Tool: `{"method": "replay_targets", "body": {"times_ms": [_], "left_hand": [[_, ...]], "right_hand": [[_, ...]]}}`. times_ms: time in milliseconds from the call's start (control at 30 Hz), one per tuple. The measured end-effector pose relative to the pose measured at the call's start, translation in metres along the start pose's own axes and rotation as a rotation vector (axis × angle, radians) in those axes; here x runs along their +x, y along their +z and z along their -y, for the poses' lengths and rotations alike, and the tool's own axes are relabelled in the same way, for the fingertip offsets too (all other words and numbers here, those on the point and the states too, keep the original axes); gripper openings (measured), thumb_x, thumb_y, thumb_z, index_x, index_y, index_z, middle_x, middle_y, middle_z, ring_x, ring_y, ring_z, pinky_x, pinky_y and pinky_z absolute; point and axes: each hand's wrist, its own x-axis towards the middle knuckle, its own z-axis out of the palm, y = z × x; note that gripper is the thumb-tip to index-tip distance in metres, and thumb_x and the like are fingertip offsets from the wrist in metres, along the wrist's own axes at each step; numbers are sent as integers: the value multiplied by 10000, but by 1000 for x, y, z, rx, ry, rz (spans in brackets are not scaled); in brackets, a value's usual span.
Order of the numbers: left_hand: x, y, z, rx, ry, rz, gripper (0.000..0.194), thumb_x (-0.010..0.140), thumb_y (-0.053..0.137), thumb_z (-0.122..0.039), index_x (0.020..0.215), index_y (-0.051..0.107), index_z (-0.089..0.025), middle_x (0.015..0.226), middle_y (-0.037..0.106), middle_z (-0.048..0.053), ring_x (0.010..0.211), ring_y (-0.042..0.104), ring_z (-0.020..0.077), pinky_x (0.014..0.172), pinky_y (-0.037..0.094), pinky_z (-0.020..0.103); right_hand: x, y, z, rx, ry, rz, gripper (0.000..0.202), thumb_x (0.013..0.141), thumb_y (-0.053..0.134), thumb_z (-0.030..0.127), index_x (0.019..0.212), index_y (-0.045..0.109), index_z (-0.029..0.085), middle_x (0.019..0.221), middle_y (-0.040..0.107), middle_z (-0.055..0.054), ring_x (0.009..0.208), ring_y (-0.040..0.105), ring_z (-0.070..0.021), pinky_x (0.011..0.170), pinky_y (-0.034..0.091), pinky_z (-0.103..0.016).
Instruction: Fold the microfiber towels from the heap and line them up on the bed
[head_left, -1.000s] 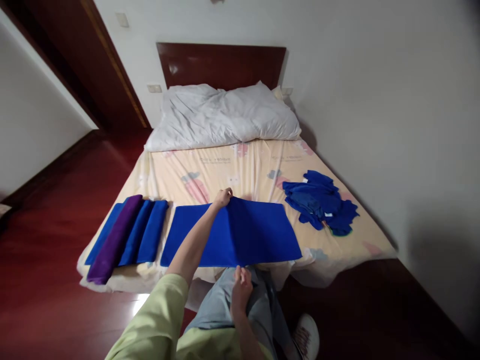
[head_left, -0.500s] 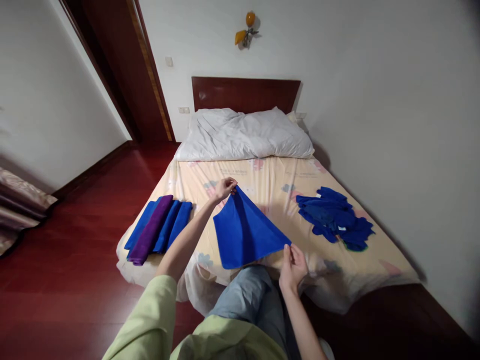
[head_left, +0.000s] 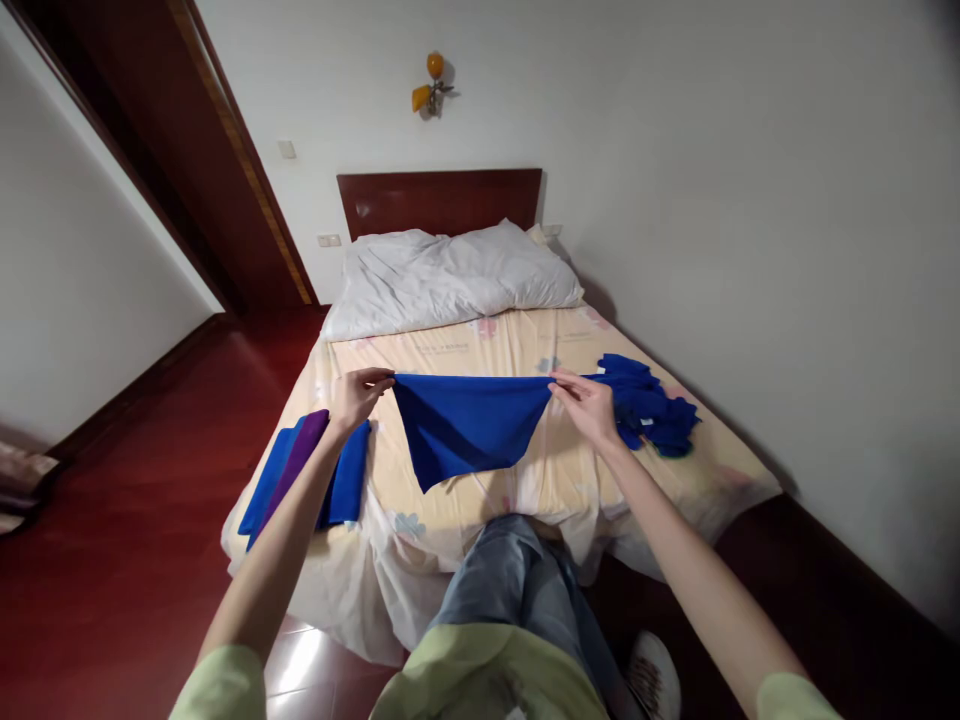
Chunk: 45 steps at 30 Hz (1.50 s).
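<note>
A blue cloth (head_left: 471,425) hangs over the middle of the bed, its top edge stretched nearly level between my two hands. My left hand (head_left: 361,395) pinches the top left corner, and my right hand (head_left: 583,402) pinches the top right one. Folded blue cloths (head_left: 349,480) and a purple cloth (head_left: 294,468) lie at the bed's left side, partly behind my left forearm. To the right, just past my right hand, is a crumpled heap of blue cloths (head_left: 656,415).
The bed (head_left: 442,510) has a patterned sheet, with a white pillow or quilt (head_left: 450,285) by the dark headboard (head_left: 442,200). A wall lies close on the right. My legs are against the bed's front edge; dark red floor (head_left: 150,500) shows at the left.
Both hands are now level and farther apart. My right hand has gone up, and the cloth's upper edge has turned from slanting to nearly horizontal. The camera view has shifted.
</note>
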Motion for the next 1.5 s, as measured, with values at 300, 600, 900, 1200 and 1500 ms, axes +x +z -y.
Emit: {"method": "replay_targets", "body": {"times_ms": [300, 600, 900, 1200, 1500], "left_hand": [[-17, -18, -26, 61, 14, -59, 347, 747, 750, -421, 983, 816, -175, 866, 785, 71, 768, 737, 235, 684, 580, 285], [-25, -12, -46, 157, 95, -160, 209, 782, 722, -376, 881, 819, -220, 878, 785, 22, 812, 731, 218, 783, 589, 282], [-30, -14, -56, 197, 218, -182, 189, 797, 698, -384, 826, 806, -231, 894, 745, 21, 752, 666, 165, 701, 552, 248], [-34, -20, -55, 94, 160, -127, 272, 791, 699, -449, 846, 794, -200, 927, 758, 60, 744, 690, 174, 629, 556, 238], [-64, -57, -70, -4, -45, 211, 391, 722, 770, -581, 840, 788, -209, 684, 718, 66, 557, 631, 170, 495, 514, 241]], "right_hand": [[19, -4, 27, 30, 6, 68, 409, 682, 838, 503, 928, 806, 177, 926, 793, -99, 846, 759, -248, 832, 632, -386], [12, -15, 40, -40, -30, 79, 397, 739, 799, 507, 937, 807, 163, 973, 792, -112, 890, 761, -272, 870, 630, -412], [9, -19, 50, -121, -138, 51, 353, 851, 701, 490, 956, 791, 165, 967, 738, -103, 846, 731, -220, 823, 623, -355], [5, -22, 53, -24, -31, 130, 485, 786, 733, 627, 932, 729, 164, 818, 709, -71, 664, 697, -176, 639, 613, -310], [-20, -59, 97, -20, 78, 355, 450, 758, 812, 565, 951, 740, 165, 668, 706, -41, 602, 703, -181, 539, 577, -273]]}}
